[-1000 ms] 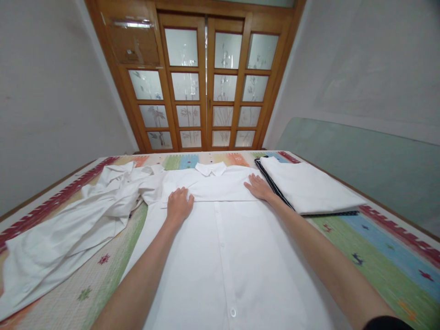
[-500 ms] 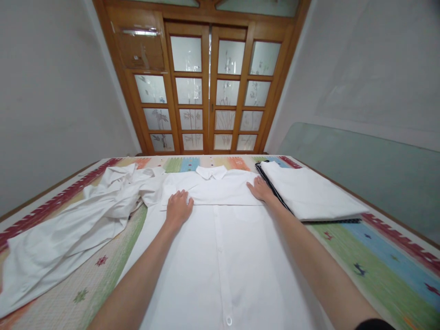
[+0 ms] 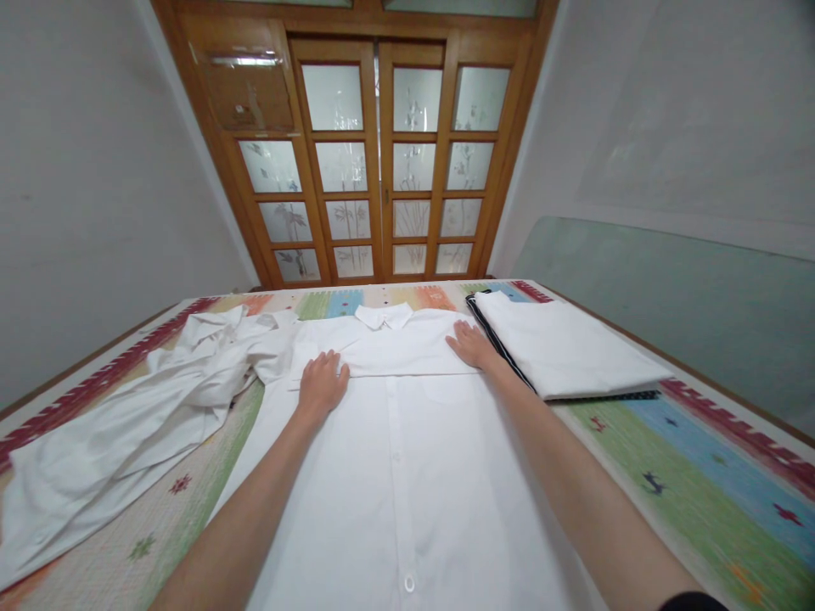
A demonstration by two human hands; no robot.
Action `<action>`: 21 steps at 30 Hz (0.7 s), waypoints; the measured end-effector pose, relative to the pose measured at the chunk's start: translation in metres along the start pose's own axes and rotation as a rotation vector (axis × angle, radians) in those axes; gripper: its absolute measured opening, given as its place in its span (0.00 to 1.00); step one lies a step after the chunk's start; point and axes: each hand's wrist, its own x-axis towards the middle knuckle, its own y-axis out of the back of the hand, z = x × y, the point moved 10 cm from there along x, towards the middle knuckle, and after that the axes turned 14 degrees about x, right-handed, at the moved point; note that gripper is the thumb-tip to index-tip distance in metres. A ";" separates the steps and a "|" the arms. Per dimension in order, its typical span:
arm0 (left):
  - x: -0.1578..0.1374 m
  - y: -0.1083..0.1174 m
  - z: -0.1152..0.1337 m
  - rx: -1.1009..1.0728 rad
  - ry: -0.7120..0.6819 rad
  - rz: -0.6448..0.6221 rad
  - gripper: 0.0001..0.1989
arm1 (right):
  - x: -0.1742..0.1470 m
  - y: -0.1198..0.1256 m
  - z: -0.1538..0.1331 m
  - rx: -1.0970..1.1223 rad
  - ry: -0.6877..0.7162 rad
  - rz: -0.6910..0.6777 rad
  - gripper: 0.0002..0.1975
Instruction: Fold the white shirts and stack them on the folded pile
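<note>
A white button-up shirt (image 3: 356,484) lies front side up before me, its collar (image 3: 384,316) at the far end and its button strip running toward me. A sleeve layer is folded across its chest. My left hand (image 3: 323,379) rests open on the left part of that folded band, fingers pointing away from me. On the band's right end lies my right hand (image 3: 469,343), flat and open with the fingers spread. Neither hand grips the cloth. My forearms cover parts of the shirt's sides.
A crumpled white shirt (image 3: 127,433) lies to the left. On the right sits a stack of folded white clothing (image 3: 566,348) with dark fabric beneath. A colourful patterned cloth (image 3: 694,501) covers the surface. Wooden glass-paned doors (image 3: 375,170) stand beyond, with a pale green panel (image 3: 637,280) at right.
The whole view has shifted slightly, so everything sits a little farther left. Both hands stay at about the same places on the shirt, and the clothing looks unchanged.
</note>
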 end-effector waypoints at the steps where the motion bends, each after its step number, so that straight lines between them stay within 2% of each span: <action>1: 0.000 0.000 0.000 0.000 0.002 -0.003 0.22 | 0.000 -0.001 -0.001 0.012 0.011 -0.006 0.36; 10: -0.001 -0.001 -0.004 -0.021 0.041 -0.032 0.22 | 0.000 0.000 0.008 0.041 -0.078 0.010 0.38; 15: -0.001 -0.001 -0.009 -0.027 0.089 -0.013 0.25 | -0.002 0.003 0.005 0.042 -0.076 0.005 0.37; 21: -0.002 0.000 -0.007 -0.030 0.078 -0.036 0.25 | -0.003 0.007 0.003 0.020 -0.058 0.031 0.35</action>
